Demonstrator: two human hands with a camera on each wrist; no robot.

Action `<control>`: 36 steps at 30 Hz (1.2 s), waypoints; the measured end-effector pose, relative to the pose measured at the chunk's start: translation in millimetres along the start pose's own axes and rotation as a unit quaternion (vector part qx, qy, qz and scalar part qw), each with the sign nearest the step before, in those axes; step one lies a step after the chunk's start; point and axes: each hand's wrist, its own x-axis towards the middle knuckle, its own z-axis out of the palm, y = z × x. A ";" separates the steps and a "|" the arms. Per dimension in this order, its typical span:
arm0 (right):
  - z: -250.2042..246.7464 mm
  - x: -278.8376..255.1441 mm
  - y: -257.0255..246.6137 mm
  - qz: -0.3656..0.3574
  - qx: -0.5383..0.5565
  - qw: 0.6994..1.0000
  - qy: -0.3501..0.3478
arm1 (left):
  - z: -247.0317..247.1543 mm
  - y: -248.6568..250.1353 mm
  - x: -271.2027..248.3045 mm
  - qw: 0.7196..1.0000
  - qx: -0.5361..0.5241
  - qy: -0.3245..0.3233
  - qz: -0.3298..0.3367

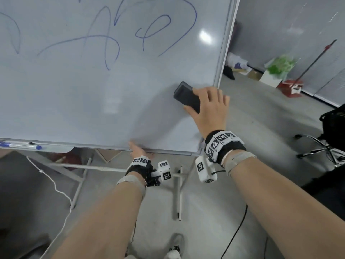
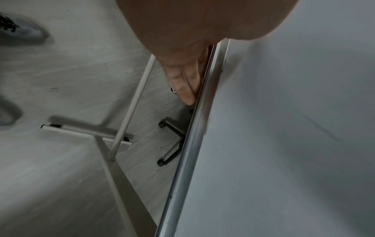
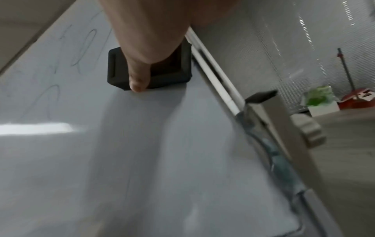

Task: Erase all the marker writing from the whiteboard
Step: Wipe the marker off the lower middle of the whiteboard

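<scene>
The whiteboard (image 1: 93, 101) stands tilted in front of me, with looping blue marker writing (image 1: 112, 38) across its upper part. The lower part of the board is bare. My right hand (image 1: 211, 105) grips a black eraser (image 1: 184, 96) flat against the board, close to its right frame. In the right wrist view my thumb (image 3: 138, 80) lies along the eraser (image 3: 117, 70), and faint writing (image 3: 85, 48) shows beyond it. My left hand (image 1: 139, 152) holds the board's bottom edge, thumb on the front. Its fingers (image 2: 186, 83) lie behind the frame (image 2: 194, 136).
A blue marker (image 1: 20, 146) lies on the tray at lower left. The stand's white legs (image 1: 177, 193) and a white cord (image 1: 56, 187) are on the floor below. A red dustpan with broom (image 1: 291, 86), a box of greenery (image 1: 276, 71) and a black chair (image 1: 332, 137) stand to the right.
</scene>
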 end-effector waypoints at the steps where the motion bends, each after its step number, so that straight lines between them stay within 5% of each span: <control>1: 5.1 -1.1 -10.1 -0.015 0.010 1.000 -0.009 | -4.1 2.8 1.1 1.000 -0.009 -0.024 -0.011; 7: 59.8 -32.9 -74.6 -0.151 0.028 0.977 -0.146 | -24.4 15.2 6.0 0.992 -0.036 -0.118 -0.028; 11: 75.1 -43.4 -89.9 -0.217 -0.002 0.955 -0.201 | -32.5 20.2 12.3 0.990 -0.046 -0.125 -0.047; 17: 18.9 -11.3 -33.3 -0.108 -0.034 0.990 -0.085 | -14.9 11.7 6.7 0.994 -0.026 -0.103 -0.028; 21: -20.4 9.1 21.1 -0.027 -0.094 0.995 -0.033 | 1.1 -15.6 53.5 0.997 -0.001 -0.054 -0.054; 25: -23.8 7.8 39.2 -0.004 -0.101 0.994 -0.032 | 15.4 -14.5 -2.8 0.995 0.004 -0.075 -0.064; 31: 0.7 -34.9 36.1 -0.065 -0.065 0.991 -0.100 | 11.1 -10.6 4.9 0.998 0.017 -0.039 -0.035; 36: -11.8 -6.5 40.3 0.006 -0.057 0.997 -0.052 | 17.6 -15.7 0.9 0.998 0.037 -0.043 -0.040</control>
